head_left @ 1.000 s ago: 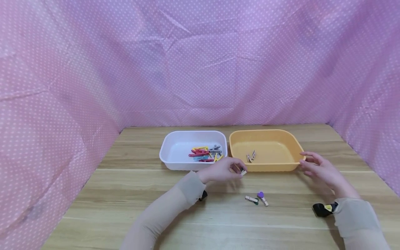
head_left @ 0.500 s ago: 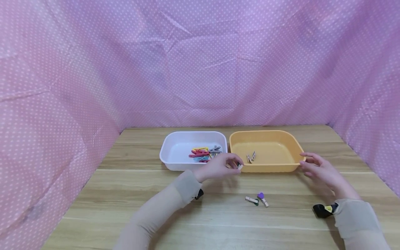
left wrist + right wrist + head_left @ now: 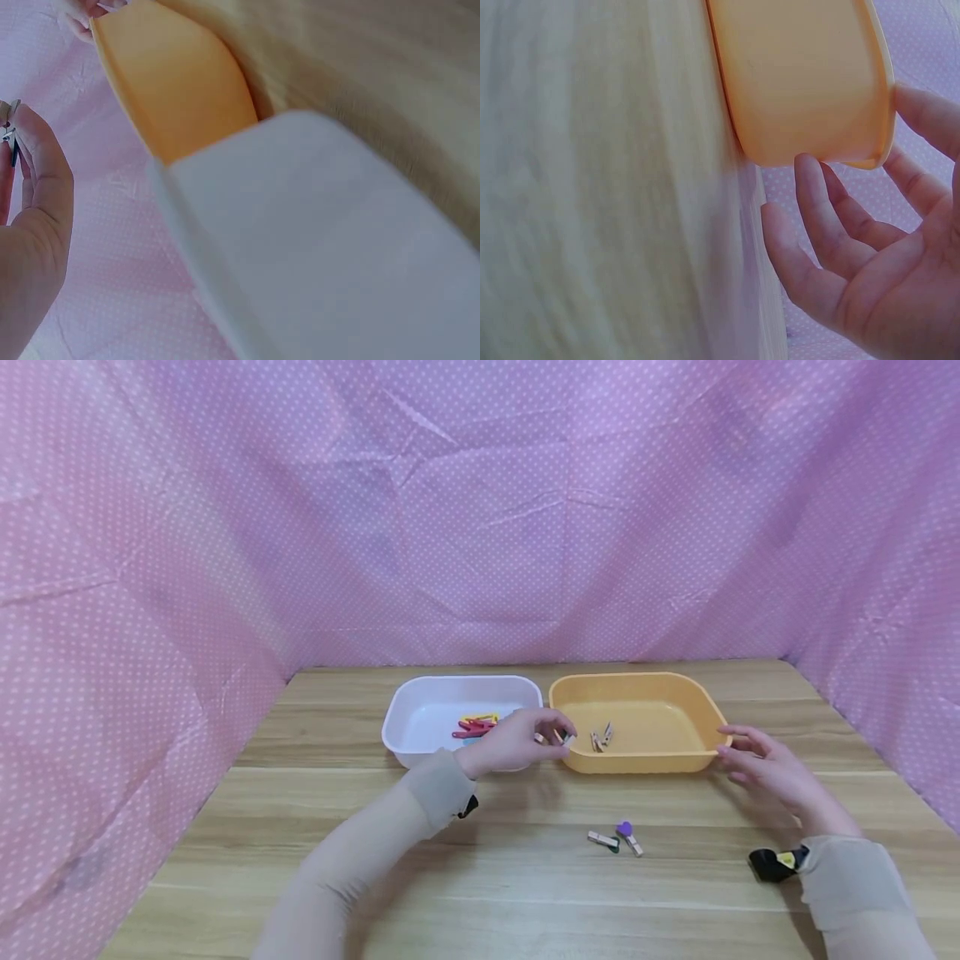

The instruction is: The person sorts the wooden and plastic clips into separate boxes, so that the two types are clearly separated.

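Observation:
My left hand pinches a small wooden clothespin between thumb and fingers. It hovers over the front right corner of the white bin, hiding part of the coloured clothespins lying in it. The metal spring of the pinched one shows in the left wrist view. With thumb and forefinger, my right hand holds the rim of the orange bin at its front right corner; the other fingers are spread below the rim. Small wooden clothespins lie inside the orange bin.
On the wooden table, in front of the bins, lie a small clothespin with a dark green end and one with a purple heart. The two bins stand side by side. A pink dotted cloth hangs behind and around the table.
My left hand has moved left and away from me with the clothespin, from before the orange bin to over the white bin's corner. My right hand has stayed at the orange rim.

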Demonstrator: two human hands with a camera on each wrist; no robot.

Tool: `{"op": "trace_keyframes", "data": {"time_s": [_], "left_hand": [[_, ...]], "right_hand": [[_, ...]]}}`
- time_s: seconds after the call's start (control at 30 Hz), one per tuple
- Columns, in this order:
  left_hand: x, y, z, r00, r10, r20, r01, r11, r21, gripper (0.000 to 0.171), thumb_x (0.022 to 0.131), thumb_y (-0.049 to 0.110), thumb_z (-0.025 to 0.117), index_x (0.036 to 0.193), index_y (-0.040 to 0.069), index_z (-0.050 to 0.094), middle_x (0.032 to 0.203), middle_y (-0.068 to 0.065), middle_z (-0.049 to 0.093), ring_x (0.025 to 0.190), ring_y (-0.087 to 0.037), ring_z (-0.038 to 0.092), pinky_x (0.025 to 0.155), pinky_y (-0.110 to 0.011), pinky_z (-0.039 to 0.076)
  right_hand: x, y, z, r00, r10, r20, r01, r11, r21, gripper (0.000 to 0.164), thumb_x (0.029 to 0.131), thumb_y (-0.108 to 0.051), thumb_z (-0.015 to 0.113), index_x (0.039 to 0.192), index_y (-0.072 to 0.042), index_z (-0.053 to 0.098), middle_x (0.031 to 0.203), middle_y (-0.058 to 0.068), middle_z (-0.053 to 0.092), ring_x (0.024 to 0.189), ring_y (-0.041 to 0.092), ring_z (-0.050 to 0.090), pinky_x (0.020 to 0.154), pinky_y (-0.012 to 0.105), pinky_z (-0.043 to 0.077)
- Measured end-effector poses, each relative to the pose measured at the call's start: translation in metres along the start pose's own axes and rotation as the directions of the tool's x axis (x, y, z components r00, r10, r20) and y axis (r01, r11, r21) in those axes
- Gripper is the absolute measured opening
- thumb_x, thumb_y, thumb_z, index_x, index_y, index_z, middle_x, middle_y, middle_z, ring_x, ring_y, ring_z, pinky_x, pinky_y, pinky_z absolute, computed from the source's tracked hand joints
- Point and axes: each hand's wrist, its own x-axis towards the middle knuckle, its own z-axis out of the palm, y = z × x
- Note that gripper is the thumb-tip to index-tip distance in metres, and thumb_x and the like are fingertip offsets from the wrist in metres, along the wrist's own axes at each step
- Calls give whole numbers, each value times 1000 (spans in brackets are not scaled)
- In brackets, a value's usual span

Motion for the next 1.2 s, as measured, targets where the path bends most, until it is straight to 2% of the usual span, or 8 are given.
{"op": "trace_keyframes", "data": {"time_s": [0.23,0.4,0.63,0.9,1.07,1.2], "left_hand": [[6,6,-16,1000,2,0,-2,999,48,23,85,8,69,107,5,63,94,-6,65,83,-9,61,71,-17,48],[9,7,-23,1000,12,0,-12,998,60,24,86,7,68,109,4,63,101,-9,65,86,-13,65,71,-16,50],[18,13,-28,999,-48,6,48,996,73,26,88,11,66,114,7,62,108,-5,63,91,-12,62,71,-18,51],[42,25,-39,997,-74,-19,75,995,64,27,88,12,66,114,7,62,110,-5,62,94,-15,62,77,-19,51],[64,24,-44,995,-87,-44,91,993,81,27,88,14,67,114,9,63,110,-5,64,94,-14,62,80,-18,51],[80,23,-42,992,-105,-74,108,993,44,28,87,13,68,114,8,63,110,-5,64,92,-13,63,79,-18,51]], "right_hand": [[0,2,0,1000,-14,-2,14,1000,-2,28,96,-14,54,113,-36,53,95,-23,55,84,-1,61,71,18,54],[0,1,1,1000,-10,-2,10,1000,-10,27,96,-15,55,115,-35,53,95,-23,54,84,-1,61,71,18,54],[-1,0,2,1000,-5,-8,5,1000,-19,26,96,-16,55,114,-36,53,95,-23,54,84,-1,60,71,18,54],[0,0,1,1000,-16,-5,16,1000,-8,28,96,-14,54,113,-36,53,95,-23,55,83,-1,60,71,18,54],[2,1,1,1000,-27,1,27,1000,9,31,96,-11,53,111,-38,54,95,-22,55,83,-1,60,70,17,54],[3,2,1,1000,-27,0,27,999,28,35,96,-9,53,109,-42,54,94,-22,56,82,-1,60,70,17,54]]}}
